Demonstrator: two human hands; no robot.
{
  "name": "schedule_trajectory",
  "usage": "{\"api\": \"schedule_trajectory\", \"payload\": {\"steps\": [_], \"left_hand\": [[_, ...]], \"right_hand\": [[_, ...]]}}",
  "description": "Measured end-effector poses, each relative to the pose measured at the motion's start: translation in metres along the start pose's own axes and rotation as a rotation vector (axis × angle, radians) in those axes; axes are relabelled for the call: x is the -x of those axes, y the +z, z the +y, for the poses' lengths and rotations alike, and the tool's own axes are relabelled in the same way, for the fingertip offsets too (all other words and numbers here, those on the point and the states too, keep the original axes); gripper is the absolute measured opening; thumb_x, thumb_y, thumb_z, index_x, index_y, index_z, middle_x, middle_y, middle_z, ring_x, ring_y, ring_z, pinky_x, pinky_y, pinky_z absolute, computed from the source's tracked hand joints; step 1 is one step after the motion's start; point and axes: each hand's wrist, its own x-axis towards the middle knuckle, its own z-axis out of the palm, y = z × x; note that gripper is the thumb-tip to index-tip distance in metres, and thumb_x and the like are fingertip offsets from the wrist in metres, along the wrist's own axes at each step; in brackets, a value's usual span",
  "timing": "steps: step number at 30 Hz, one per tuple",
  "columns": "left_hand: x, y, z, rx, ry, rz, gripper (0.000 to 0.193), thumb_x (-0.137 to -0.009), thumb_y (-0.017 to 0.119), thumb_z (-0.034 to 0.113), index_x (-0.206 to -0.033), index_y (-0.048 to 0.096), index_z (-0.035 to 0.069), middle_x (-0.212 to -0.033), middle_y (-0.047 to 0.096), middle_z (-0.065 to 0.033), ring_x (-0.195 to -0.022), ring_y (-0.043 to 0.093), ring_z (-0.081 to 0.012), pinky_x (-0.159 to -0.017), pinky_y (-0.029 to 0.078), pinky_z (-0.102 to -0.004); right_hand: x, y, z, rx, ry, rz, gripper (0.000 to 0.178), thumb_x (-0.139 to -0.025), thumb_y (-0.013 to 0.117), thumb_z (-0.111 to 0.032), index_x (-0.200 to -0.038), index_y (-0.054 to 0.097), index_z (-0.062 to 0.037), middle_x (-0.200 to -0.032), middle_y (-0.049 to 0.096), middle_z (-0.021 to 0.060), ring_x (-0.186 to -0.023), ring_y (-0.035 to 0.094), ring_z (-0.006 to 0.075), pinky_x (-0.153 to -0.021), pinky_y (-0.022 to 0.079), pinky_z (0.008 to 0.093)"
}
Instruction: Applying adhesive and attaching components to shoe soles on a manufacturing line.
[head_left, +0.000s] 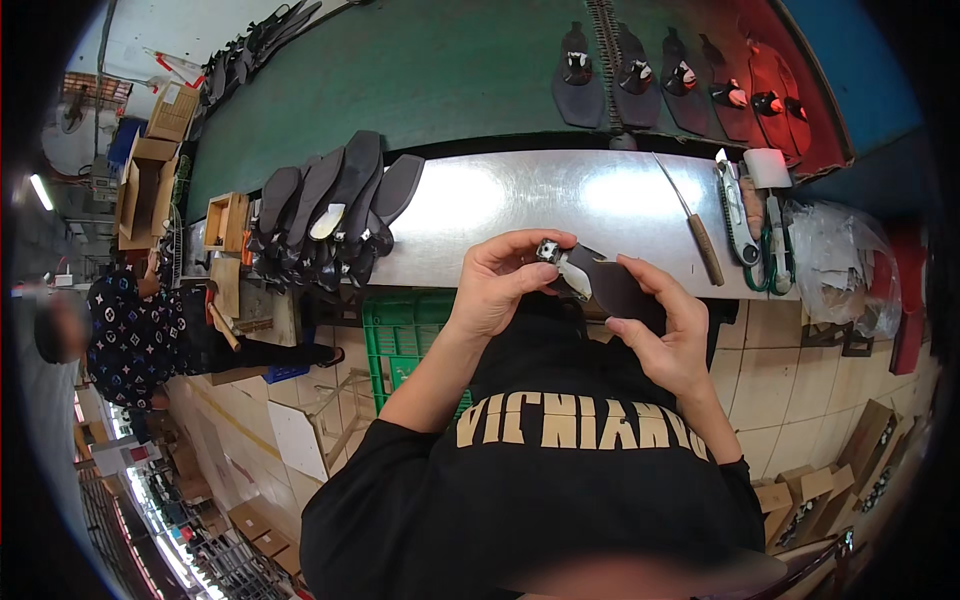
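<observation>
Between my two hands, in front of the metal bench, is a dark sandal point(622, 292) with a flat sole and a shiny ornamented strap. My left hand point(497, 285) pinches the strap end near the ornament between thumb and fingers. At the other end, my right hand point(668, 325) grips the sole's edge, fingers above and thumb below. To the left on the bench lies a heap of similar dark sandals point(345, 190), one with a pale patch. More sandals point(578, 90) stand in a row on the green belt point(450, 80), the rightmost ones under red light.
On the bench's right lie a wooden-handled awl point(704, 245), a utility knife point(738, 215), green-handled scissors point(778, 260) and a white roll point(766, 168). A clear plastic bag point(845, 265) hangs beside them. A green crate point(390, 340) stands below. Another person point(130, 325) is at left.
</observation>
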Motion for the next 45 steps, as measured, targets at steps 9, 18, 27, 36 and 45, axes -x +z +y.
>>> {"api": "schedule_trajectory", "payload": {"steps": [9,18,27,36,45], "left_hand": [[0.001,0.0,-0.001,-0.019,0.031,-0.046,0.034,-0.08,0.069,-0.005,-0.114,0.068,-0.002,-0.109,0.069,-0.0109,-0.09,0.066,-0.0134,-0.074,0.057,-0.0242],[0.003,-0.003,-0.002,-0.069,0.054,-0.067,0.033,-0.08,0.07,-0.005,-0.113,0.069,-0.002,-0.11,0.069,-0.0112,-0.09,0.066,-0.0127,-0.073,0.056,-0.0228],[0.003,-0.01,0.0,-0.254,0.17,-0.199,0.034,-0.079,0.066,-0.013,-0.112,0.07,-0.003,-0.121,0.065,-0.0218,-0.104,0.067,-0.0235,-0.083,0.056,-0.0274],[0.0,-0.013,0.001,-0.365,0.124,-0.329,0.037,-0.078,0.062,-0.015,-0.113,0.07,-0.003,-0.122,0.064,-0.0229,-0.107,0.065,-0.0225,-0.084,0.055,-0.0274],[0.005,0.007,-0.014,-0.256,-0.144,-0.03,0.042,-0.085,0.058,-0.01,-0.125,0.063,0.001,-0.133,0.057,-0.021,-0.106,0.066,-0.0198,-0.073,0.061,-0.0249]], "right_hand": [[0.0,0.004,0.003,-0.041,-0.086,-0.009,0.044,-0.073,0.071,0.003,-0.117,0.065,0.0001,-0.102,0.07,0.0142,-0.085,0.066,0.0247,-0.078,0.05,0.0311],[0.001,0.006,0.004,-0.028,-0.112,0.002,0.043,-0.074,0.071,0.002,-0.117,0.066,0.0014,-0.096,0.07,0.0137,-0.08,0.065,0.024,-0.075,0.049,0.0315],[-0.008,0.0,-0.005,0.102,-0.186,-0.059,0.047,-0.072,0.071,0.001,-0.118,0.065,-0.0007,-0.083,0.064,0.0127,-0.073,0.061,0.028,-0.067,0.048,0.0354],[-0.007,0.0,-0.005,0.299,-0.249,-0.107,0.046,-0.07,0.073,-0.003,-0.115,0.065,-0.0011,-0.084,0.061,0.0112,-0.074,0.059,0.0291,-0.068,0.048,0.0375],[0.0,0.007,0.022,-0.034,0.111,-0.117,0.025,-0.076,0.07,-0.004,-0.101,0.068,-0.0041,-0.091,0.067,0.012,-0.082,0.065,0.0303,-0.071,0.05,0.0372]]}}
